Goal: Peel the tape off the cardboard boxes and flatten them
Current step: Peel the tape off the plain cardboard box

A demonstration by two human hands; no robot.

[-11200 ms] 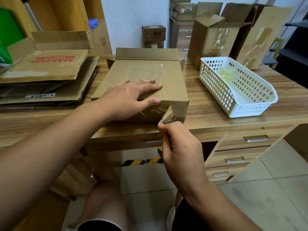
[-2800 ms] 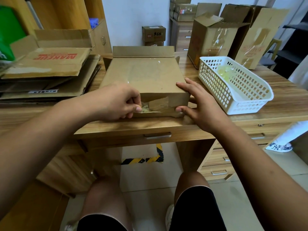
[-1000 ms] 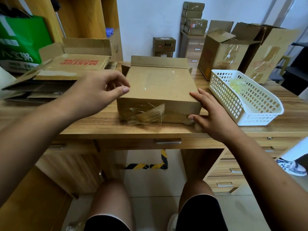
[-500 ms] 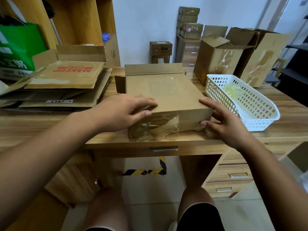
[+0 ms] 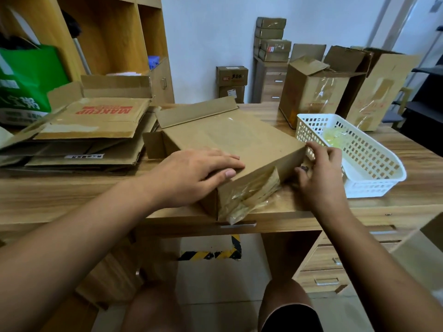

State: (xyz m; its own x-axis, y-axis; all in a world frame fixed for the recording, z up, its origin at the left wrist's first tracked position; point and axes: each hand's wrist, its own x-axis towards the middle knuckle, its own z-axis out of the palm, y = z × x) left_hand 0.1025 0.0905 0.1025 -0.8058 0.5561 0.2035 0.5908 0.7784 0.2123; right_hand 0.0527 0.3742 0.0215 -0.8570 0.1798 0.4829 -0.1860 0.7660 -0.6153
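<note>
A brown cardboard box [image 5: 239,137] lies at an angle near the front edge of the wooden desk [image 5: 72,192], its far flap standing up. Crumpled clear tape [image 5: 251,195] hangs loose on the box's near face. My left hand [image 5: 191,173] rests flat on the near part of the box top, fingers straight. My right hand [image 5: 321,173] grips the box's right near corner, fingers curled over the top edge and thumb against the side.
A white plastic basket [image 5: 374,173] holding balled-up tape stands right beside my right hand. A stack of flattened boxes [image 5: 91,130] lies at the left. Two upright open boxes [image 5: 314,92] stand at the back right. A green bag [image 5: 26,75] is at the far left.
The box has turned, its near right corner swinging toward the basket. My left hand now lies flat on the top, and my right hand has followed the corner with its fingers curled.
</note>
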